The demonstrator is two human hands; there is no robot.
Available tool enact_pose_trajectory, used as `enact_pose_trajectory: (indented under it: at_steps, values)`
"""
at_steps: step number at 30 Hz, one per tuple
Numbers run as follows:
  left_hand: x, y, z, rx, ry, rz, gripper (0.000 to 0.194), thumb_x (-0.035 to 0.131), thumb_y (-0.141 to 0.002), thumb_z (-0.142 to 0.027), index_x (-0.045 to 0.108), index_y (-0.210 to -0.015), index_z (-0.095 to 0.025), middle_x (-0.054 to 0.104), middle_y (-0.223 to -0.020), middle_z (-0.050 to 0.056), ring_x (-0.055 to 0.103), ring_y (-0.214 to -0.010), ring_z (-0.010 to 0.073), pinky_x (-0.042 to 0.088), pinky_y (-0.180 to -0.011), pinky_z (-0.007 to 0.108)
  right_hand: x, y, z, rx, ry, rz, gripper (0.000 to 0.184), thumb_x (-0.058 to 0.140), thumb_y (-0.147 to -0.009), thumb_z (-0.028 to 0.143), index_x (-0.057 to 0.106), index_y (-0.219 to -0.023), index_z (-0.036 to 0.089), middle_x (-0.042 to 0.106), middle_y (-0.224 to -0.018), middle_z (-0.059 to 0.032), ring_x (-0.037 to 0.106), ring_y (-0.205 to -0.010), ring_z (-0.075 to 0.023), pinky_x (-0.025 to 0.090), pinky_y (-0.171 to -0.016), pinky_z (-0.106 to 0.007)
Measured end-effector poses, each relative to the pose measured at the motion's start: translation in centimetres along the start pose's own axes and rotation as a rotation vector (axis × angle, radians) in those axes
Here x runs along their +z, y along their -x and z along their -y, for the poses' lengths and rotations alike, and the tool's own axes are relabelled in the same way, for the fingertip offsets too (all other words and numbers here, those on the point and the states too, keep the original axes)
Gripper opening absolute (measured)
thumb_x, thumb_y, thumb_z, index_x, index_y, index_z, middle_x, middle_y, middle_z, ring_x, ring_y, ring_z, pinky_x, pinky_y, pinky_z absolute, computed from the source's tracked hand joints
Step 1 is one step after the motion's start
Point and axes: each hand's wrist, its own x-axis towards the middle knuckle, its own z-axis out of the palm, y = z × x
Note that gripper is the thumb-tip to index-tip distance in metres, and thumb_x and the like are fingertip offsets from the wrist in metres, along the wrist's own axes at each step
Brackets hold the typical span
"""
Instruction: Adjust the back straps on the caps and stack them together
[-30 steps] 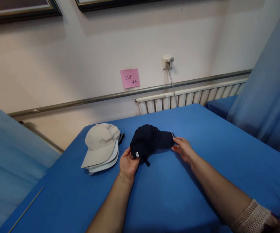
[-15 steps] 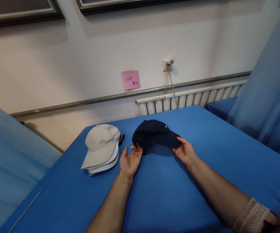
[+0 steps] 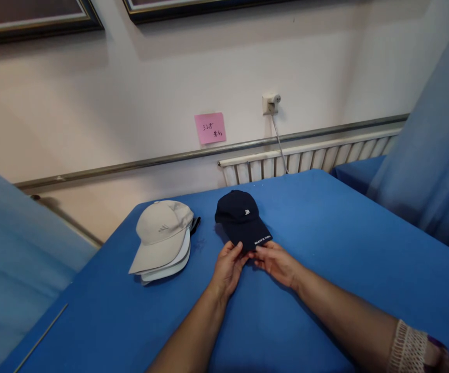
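A navy baseball cap (image 3: 237, 212) with a small white emblem and white lettering along its brim lies on the blue-covered table (image 3: 318, 311), brim toward me. My left hand (image 3: 229, 267) pinches the brim's left front corner, thumb on top. At the brim's right front edge, my right hand (image 3: 277, 263) has its thumb above and fingers underneath, closed on it. Both hands' fingertips nearly meet below the brim. To the left stands a stack of caps (image 3: 162, 230); a beige one is on top, with paler brims showing beneath it.
Blue curtains hang at the left (image 3: 18, 259) and the right (image 3: 434, 145). Behind the table run a metal rail (image 3: 150, 161) and a white radiator (image 3: 310, 158). A corded wall socket (image 3: 270, 103) and a pink note (image 3: 210, 128) are on the wall.
The navy cap has turned so its brim points toward me instead of right. My left hand has moved from the cap's back to the brim; my right hand has come left and nearer.
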Motion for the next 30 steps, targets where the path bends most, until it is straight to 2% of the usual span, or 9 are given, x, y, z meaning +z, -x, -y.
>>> enact_pose_trajectory:
  at_steps: [2, 5, 11, 14, 18, 21, 24, 27, 30]
  values:
    - [-0.3, -0.2, -0.7, -0.001, 0.023, -0.005, 0.028, 0.076, -0.074, -0.02, 0.065, -0.099, -0.015, 0.072, -0.098, 0.007, 0.068, -0.085, 0.0174, 0.054, -0.083, 0.032, -0.7, -0.5, 0.7, 0.041, -0.174, -0.032, 0.02, 0.072, -0.08, 0.03, 0.066, -0.096, 0.021, 0.071, -0.091, -0.004, 0.066, -0.083, -0.0154, 0.05, -0.071, -0.027]
    - [-0.8, 0.1, -1.8, -0.018, 0.006, 0.016, 0.028, 0.075, -0.074, -0.018, 0.064, -0.1, -0.015, 0.071, -0.098, 0.008, 0.069, -0.085, 0.0184, 0.055, -0.083, 0.035, -2.2, -1.3, 2.2, -0.004, -0.312, -0.102, 0.017, 0.063, -0.086, 0.027, 0.065, -0.102, 0.023, 0.071, -0.09, -0.0027, 0.066, -0.077, -0.0138, 0.052, -0.069, -0.026]
    - [-0.7, 0.9, -5.1, 0.092, -0.124, -0.054, 0.024, 0.074, -0.075, -0.018, 0.064, -0.096, -0.016, 0.07, -0.088, 0.004, 0.067, -0.068, 0.0129, 0.058, -0.062, 0.024, -4.0, -1.9, 3.5, -0.008, -0.19, -0.14, 0.017, 0.056, -0.087, 0.021, 0.068, -0.097, 0.016, 0.073, -0.088, -0.0076, 0.067, -0.075, -0.0154, 0.053, -0.066, -0.026]
    - [-1.3, 0.9, -9.6, 0.24, -0.155, -0.117, 0.016, 0.071, -0.075, -0.013, 0.064, -0.091, -0.014, 0.069, -0.083, 0.002, 0.065, -0.062, 0.0112, 0.058, -0.057, 0.022, -4.1, -1.8, 2.9, 0.0, -0.065, -0.114, 0.015, 0.061, -0.083, 0.019, 0.068, -0.096, 0.016, 0.073, -0.088, -0.0072, 0.067, -0.073, -0.0148, 0.052, -0.067, -0.027]
    - [-4.0, 1.1, -17.3, 0.496, -0.101, -0.299, 0.006, 0.061, -0.081, -0.006, 0.064, -0.081, -0.012, 0.067, -0.071, 0.002, 0.061, -0.055, 0.0086, 0.054, -0.051, 0.016, -4.1, -1.7, 2.5, -0.004, 0.01, -0.089, 0.017, 0.067, -0.078, 0.019, 0.069, -0.095, 0.017, 0.074, -0.089, -0.006, 0.068, -0.073, -0.015, 0.051, -0.067, -0.027]
    - [-7.1, 1.9, -20.8, 0.508, -0.091, -0.434, 0.012, 0.054, -0.083, -0.002, 0.061, -0.079, -0.012, 0.065, -0.07, 0.001, 0.06, -0.052, 0.0078, 0.054, -0.048, 0.015, -4.0, -1.6, 2.5, 0.003, 0.037, -0.098, 0.017, 0.069, -0.077, 0.02, 0.069, -0.094, 0.017, 0.073, -0.088, -0.0056, 0.067, -0.072, -0.0147, 0.051, -0.064, -0.026]
    - [-10.1, 3.0, -21.0, 0.392, -0.102, -0.594, 0.015, 0.05, -0.084, 0.0, 0.058, -0.079, -0.012, 0.061, -0.065, 0.001, 0.057, -0.047, 0.007, 0.051, -0.044, 0.013, -3.8, -1.5, 2.5, -0.004, 0.053, -0.107, 0.017, 0.071, -0.076, 0.019, 0.069, -0.093, 0.016, 0.073, -0.087, -0.0055, 0.067, -0.07, -0.013, 0.051, -0.063, -0.023]
    - [-12.3, 4.1, -19.7, 0.325, -0.117, -0.652, 0.016, 0.048, -0.085, 0.001, 0.056, -0.078, -0.011, 0.059, -0.062, 0.001, 0.057, -0.045, 0.0074, 0.051, -0.043, 0.014, -3.7, -1.4, 2.4, -0.019, 0.063, -0.112, 0.016, 0.072, -0.076, 0.016, 0.069, -0.092, 0.016, 0.073, -0.087, -0.0057, 0.067, -0.07, -0.0127, 0.051, -0.063, -0.023]
    - [-13.4, 4.7, -18.8, 0.295, -0.131, -0.66, 0.018, 0.047, -0.086, 0.001, 0.057, -0.078, -0.011, 0.059, -0.062, 0.0, 0.055, -0.042, 0.0064, 0.051, -0.043, 0.014, -3.7, -1.3, 2.3, -0.028, 0.062, -0.123, 0.015, 0.072, -0.076, 0.015, 0.069, -0.091, 0.016, 0.073, -0.087, -0.0058, 0.067, -0.07, -0.0127, 0.052, -0.063, -0.023]
